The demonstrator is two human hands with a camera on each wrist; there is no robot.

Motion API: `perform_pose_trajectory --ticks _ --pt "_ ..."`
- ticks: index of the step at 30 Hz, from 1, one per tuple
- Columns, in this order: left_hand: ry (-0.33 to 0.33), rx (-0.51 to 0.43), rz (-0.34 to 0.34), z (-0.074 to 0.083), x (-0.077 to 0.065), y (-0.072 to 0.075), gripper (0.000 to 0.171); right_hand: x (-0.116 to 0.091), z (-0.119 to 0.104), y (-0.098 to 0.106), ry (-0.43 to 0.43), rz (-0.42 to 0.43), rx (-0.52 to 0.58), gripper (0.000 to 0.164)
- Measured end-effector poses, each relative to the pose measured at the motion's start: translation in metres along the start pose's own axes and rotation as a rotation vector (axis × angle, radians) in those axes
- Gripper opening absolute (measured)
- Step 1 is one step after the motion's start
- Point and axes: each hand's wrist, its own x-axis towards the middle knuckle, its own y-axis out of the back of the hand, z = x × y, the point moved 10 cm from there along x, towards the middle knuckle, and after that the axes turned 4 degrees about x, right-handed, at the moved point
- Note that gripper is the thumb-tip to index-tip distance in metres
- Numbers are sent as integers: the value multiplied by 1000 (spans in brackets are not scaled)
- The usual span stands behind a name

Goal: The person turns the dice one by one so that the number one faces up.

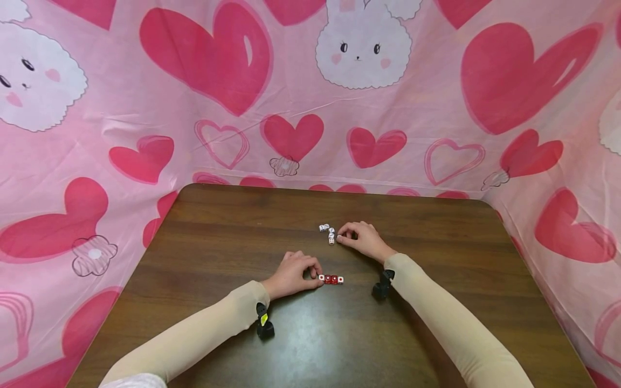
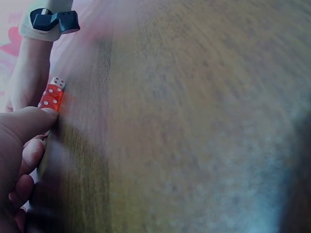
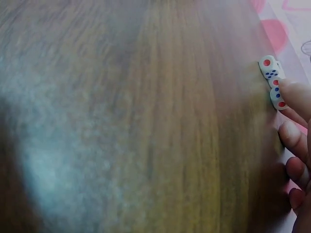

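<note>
A short row of dice lies on the table in front of me: two red dice (image 1: 331,279) with a white die (image 1: 341,280) at the right end and another white die (image 1: 321,277) at the left end. My left hand (image 1: 292,275) pinches that left-end die between thumb and forefinger; in the left wrist view the thumb (image 2: 34,121) partly hides the row. Farther back, my right hand (image 1: 365,240) pinches a white die (image 3: 278,98) between thumb and forefinger. Just left of it sit several loose white dice (image 1: 331,236).
The brown wooden table (image 1: 233,215) reaches back to a pink heart-printed cloth (image 1: 291,64), which also hangs along both sides. A black wrist camera (image 1: 264,323) sits on the left sleeve, another black camera (image 1: 382,286) on the right.
</note>
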Motion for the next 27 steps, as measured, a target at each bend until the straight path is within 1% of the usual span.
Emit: perform_pose_trajectory --ticks 8,15,19,23,27 --pt "2 -2 -6 1 1 0 18 0 3 0 -9 -13 0 18" --pt "3 0 -6 0 1 0 17 -1 1 1 16 -11 17 13" --pt "4 -5 -8 1 2 2 17 1 3 1 25 -14 12 14" --pt "1 -11 -5 2 2 3 17 1 3 2 23 -11 14 15" --pt "1 -3 -3 0 2 0 17 0 1 2 17 -9 18 14"
